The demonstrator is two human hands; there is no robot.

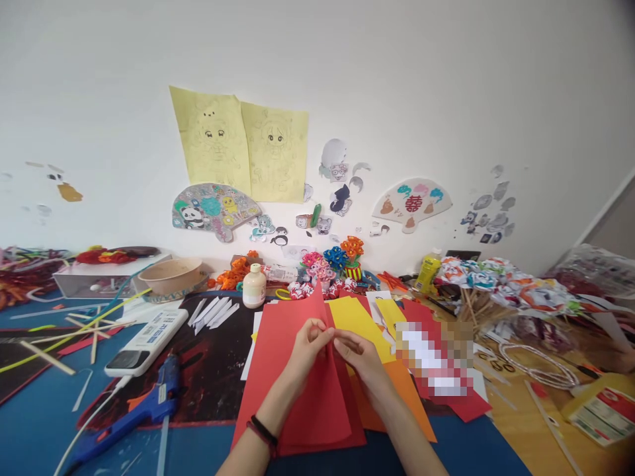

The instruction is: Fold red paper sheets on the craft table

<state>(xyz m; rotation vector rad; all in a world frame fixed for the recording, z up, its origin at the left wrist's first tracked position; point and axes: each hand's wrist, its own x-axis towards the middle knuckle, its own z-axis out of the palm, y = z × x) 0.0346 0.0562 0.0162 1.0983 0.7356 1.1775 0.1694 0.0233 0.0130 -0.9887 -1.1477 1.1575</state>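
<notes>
The left hand (306, 350) reaches in from 7 o'clock with its wrist raised, a dark band (262, 433) around it, and its thumb and fingers are pinched on a bent red sheet (317, 410). The right hand (364, 360) comes from 5 o'clock, half curled, its fingertips meeting the same sheet just beside the left ones; whether it grips or only steadies, I cannot tell. The red sheet lies between the forearms, over more red paper, with one corner standing up toward 12 o'clock. Close by, yellow paper (354, 320) lies at 1 to 2 o'clock, and orange paper (404, 403) spreads at 4 to 5, partly under the right forearm. Near 3 to 4 o'clock another piece of red paper carries a blurred-out patch. On the left side, a blue glue gun (163, 393) rests at 8 o'clock, a white power strip (149, 340) at 9, and white paper strips (214, 312) between 9 and 10. A cream bottle (254, 289) stands at 10, with a bowl (171, 276) farther out. Pink, blue and orange flowers (336, 258) crowd 12 o'clock against the wall (317, 53); a yellow bottle (429, 272) stands at 2, and a looped cord (538, 380) lies well off at 3.
</notes>
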